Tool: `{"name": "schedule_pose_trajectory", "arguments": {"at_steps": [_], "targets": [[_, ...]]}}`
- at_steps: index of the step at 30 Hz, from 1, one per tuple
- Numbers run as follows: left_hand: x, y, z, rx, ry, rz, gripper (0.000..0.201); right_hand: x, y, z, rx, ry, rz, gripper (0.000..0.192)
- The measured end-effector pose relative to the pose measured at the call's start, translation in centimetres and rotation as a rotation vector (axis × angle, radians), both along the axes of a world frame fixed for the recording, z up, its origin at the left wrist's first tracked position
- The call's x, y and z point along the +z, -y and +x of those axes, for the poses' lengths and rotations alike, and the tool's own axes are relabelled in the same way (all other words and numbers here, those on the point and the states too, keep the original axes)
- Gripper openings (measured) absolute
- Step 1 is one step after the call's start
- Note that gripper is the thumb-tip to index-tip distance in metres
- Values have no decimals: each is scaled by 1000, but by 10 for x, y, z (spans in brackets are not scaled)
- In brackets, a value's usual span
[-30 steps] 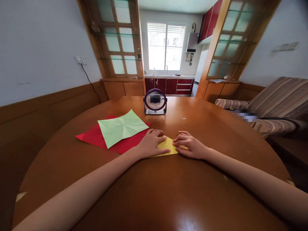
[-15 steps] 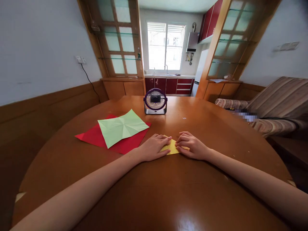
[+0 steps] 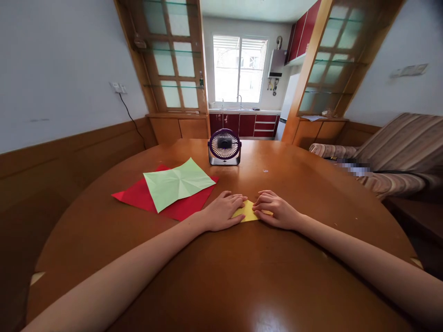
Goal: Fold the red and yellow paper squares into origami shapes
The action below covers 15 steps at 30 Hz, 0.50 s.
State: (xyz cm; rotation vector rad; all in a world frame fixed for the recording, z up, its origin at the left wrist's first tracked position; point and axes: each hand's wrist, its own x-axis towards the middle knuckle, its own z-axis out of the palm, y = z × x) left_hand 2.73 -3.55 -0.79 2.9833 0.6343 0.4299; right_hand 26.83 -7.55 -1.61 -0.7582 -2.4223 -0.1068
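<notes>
- Head view: left hand (image 3: 221, 211) flat on the left part of the yellow paper (image 3: 246, 211), fingers together and pressing down, nothing clasped.
- Right hand (image 3: 275, 211) flat on the right part of the same sheet, fingers together, tips nearly meeting the left hand's.
- Yellow paper folded small, lying on the round wooden table (image 3: 242, 276) between both hands, mid-table.
- Against 0.5 s ago: hands and sheet barely shifted; left fingertips drawn back slightly from the paper's far tip.
- Left of the hands: green paper (image 3: 178, 183), creased, lying on top of red paper (image 3: 138, 197).
- Beyond: small purple fan (image 3: 224, 146), upright, well apart.
- No readable writing or brand anywhere.
</notes>
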Motion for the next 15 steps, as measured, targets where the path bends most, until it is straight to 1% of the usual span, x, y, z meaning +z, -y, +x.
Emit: {"name": "schedule_pose_trajectory", "arguments": {"at_steps": [4,9,15], "targets": [[3,-1,1,2,-4,-14,33,2,1,-1,-7,9,-10,19],[2,-5,1,2,6,-75,38,2,2,0,-2,9,-21,20],[0,-1,-1,56,53,-8,40,0,2,1,-5,12,-29,19]]}}
